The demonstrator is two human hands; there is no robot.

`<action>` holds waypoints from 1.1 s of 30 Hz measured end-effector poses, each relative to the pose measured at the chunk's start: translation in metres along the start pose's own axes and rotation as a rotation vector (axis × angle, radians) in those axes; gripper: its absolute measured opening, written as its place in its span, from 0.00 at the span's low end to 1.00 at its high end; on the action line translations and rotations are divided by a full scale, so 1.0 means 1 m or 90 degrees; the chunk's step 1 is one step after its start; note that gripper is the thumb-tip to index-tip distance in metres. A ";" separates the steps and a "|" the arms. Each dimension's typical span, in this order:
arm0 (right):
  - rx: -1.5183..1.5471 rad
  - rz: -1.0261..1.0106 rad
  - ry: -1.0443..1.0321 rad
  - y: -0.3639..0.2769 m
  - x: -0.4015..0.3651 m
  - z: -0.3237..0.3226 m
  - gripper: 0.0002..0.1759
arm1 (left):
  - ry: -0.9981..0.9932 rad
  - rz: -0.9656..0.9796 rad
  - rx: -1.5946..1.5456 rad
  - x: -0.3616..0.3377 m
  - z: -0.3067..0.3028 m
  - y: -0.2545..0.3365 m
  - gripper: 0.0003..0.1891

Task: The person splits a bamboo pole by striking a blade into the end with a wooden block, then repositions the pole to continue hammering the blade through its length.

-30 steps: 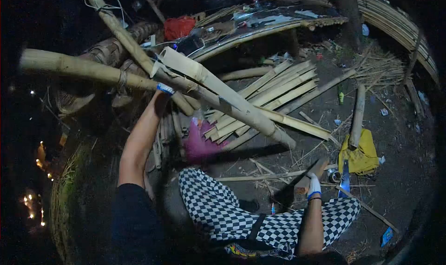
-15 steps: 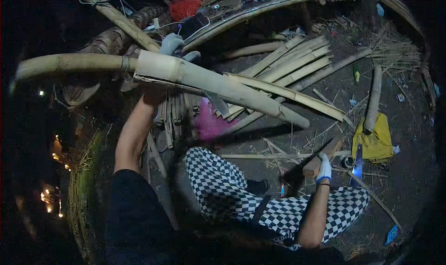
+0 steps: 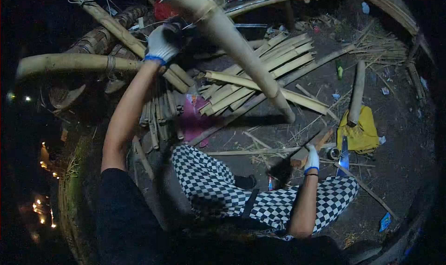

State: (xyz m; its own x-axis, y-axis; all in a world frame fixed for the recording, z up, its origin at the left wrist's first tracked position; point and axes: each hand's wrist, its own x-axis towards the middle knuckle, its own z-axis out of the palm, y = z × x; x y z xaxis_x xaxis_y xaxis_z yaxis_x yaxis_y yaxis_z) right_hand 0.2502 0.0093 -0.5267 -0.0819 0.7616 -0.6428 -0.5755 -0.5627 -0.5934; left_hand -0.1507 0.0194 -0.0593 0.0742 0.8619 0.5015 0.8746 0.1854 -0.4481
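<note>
A thick bamboo pole (image 3: 246,56) slants across the middle, its upper end raised and its lower end near the ground. Beside its upper part is my left hand (image 3: 162,44), in a white glove with a blue cuff. Its fingers curl at a dark object that I cannot make out. My right hand (image 3: 312,158), gloved too, rests low at the right with its fingers round a wooden block (image 3: 299,160). Split bamboo strips (image 3: 283,62) lie in a pile behind the pole.
A bamboo beam (image 3: 83,62) juts in from the left. A saw (image 3: 344,158) lies by a yellow bag (image 3: 360,132) and a tape roll (image 3: 332,153). Other items are a short log (image 3: 357,93), a pink bag (image 3: 193,118) and a bundle of sticks (image 3: 158,111).
The thick pole has tilted more steeply, its upper end now higher and away from the left beam. My left hand shows more fully beside it. The blade seen below the pole is out of sight.
</note>
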 end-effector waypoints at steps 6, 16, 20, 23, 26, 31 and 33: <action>-0.054 -0.032 0.019 0.014 0.022 -0.018 0.22 | 0.004 0.201 -0.255 0.059 -0.020 0.001 0.31; -0.344 -0.339 -0.035 -0.009 -0.011 -0.003 0.25 | -0.047 0.081 -0.276 0.056 0.020 -0.028 0.30; -0.468 -0.493 -0.092 -0.049 -0.071 0.005 0.35 | -0.128 0.118 -0.596 0.039 0.022 -0.047 0.33; -0.417 -0.536 -0.057 -0.092 -0.109 0.020 0.44 | -0.087 0.077 -0.514 0.033 0.023 -0.038 0.31; -0.648 -0.745 0.119 -0.124 -0.176 0.067 0.39 | -0.116 0.040 -0.513 0.025 -0.017 -0.014 0.29; -0.568 -0.858 -0.206 -0.181 -0.246 0.147 0.43 | -0.117 0.092 -0.531 0.041 -0.009 -0.009 0.28; -0.598 -0.968 -0.221 -0.200 -0.283 0.185 0.44 | -0.049 0.103 -0.464 0.046 -0.009 0.002 0.32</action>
State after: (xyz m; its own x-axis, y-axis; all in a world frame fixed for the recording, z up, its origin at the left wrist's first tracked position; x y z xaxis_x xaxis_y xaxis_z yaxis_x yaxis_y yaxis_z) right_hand 0.2380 -0.0342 -0.1361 -0.1996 0.6830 0.7027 0.2847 0.7266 -0.6253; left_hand -0.1412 0.0553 -0.0304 0.2185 0.8873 0.4061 0.9535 -0.2827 0.1046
